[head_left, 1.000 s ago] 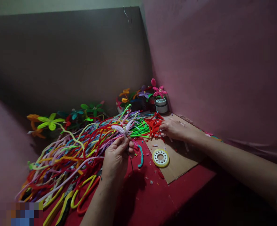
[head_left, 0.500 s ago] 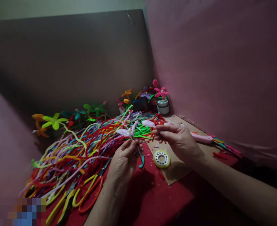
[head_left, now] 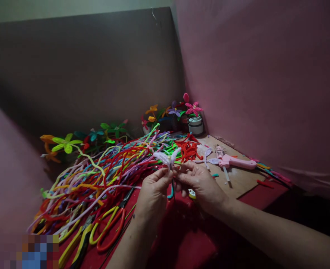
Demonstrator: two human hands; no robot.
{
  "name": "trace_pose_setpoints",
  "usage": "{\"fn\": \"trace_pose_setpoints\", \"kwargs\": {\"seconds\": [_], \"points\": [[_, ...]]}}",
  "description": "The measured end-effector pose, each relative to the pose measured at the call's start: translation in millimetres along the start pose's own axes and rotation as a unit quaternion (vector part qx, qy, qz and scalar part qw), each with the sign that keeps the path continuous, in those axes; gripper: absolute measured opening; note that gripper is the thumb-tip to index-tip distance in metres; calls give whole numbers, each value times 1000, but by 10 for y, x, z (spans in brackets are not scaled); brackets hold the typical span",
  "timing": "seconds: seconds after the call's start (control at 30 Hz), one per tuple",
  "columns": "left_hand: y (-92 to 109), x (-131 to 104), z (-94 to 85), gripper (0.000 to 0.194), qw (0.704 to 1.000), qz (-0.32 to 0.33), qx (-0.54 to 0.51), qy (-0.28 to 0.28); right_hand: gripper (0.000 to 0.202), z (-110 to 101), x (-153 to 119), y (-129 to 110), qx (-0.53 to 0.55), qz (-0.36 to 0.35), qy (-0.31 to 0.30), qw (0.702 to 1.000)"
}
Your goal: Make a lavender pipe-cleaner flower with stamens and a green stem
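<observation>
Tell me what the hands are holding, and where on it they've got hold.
Both the left hand and the right hand pinch a pale lilac flower in their fingers, just below its petals, at the top of its thin stem.

Pink wall (head_left: 260, 86) (dimly lit)

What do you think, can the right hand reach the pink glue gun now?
Probably yes: the pink glue gun lies on the cardboard beyond the right hand, with no obstacle visible between them.
</observation>
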State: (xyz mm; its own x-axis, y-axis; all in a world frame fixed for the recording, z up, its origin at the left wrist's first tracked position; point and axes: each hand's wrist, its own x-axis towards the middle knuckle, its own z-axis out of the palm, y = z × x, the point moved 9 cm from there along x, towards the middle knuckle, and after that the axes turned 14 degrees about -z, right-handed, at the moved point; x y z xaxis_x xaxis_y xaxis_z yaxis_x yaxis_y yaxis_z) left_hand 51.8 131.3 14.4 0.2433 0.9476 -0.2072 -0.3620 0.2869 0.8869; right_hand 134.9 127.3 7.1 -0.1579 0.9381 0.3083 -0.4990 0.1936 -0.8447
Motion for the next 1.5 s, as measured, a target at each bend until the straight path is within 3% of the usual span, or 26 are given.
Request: {"fn": "trace_pose_setpoints", "kwargs": {"seconds": [0.07,0.17,0.33,0.43,0.6,0.7,0.8,0.93,1.0,1.03,1.1,1.17,1.23,1.33,1.5], "points": [[11,-9,-8,16,1000,-5,5,1,15,-18,4,-8,-23,3,-14,1000],[61,-36,-21,14,1000,2,16,4,13,-163,88,-96,-48,-28,17,998],[46,-81,75,12,996,-19,77,-26,17,-196,273,-39,69,12,5,998],[2,-90,127,15,994,-38,88,-47,11,-179,326,-19,78,32,-3,996],[-24,-46,73,15,997,-58,44,-40,7,-341,318,44,151,67,110,980],[-20,-6,-17,13,998,-53,14,-9,8,-374,285,61,181,68,122,974],[-11,16,-104,15,999,-41,-10,27,7,-401,215,11,128,55,84,987],[-11,16,-144,15,998,-42,-12,43,17,-705,109,-216,-100,-8,45,994],[-8,14,-151,14,998,-43,-11,43,17,-988,74,-420,-269,-64,46,960],[-6,14,-156,14,998,-43,-10,44,17,-1148,53,-585,-368,-116,65,920],[-3,19,-177,14,998,-43,-10,51,25,-1345,10,-807,-574,-179,54,797],[-2,27,-199,16,997,-44,-8,59,35,-1492,-4,-827,-728,-165,14,666],[-5,35,-214,17,997,-46,-7,62,40,-1650,-8,-752,-805,-108,-14,583],[-11,48,-217,17,997,-49,-7,54,45,-1755,-13,-641,-841,-52,-38,537],[-12,71,-216,14,998,-46,-6,42,28,-1721,-2,-573,-833,-77,-61,544]]}}
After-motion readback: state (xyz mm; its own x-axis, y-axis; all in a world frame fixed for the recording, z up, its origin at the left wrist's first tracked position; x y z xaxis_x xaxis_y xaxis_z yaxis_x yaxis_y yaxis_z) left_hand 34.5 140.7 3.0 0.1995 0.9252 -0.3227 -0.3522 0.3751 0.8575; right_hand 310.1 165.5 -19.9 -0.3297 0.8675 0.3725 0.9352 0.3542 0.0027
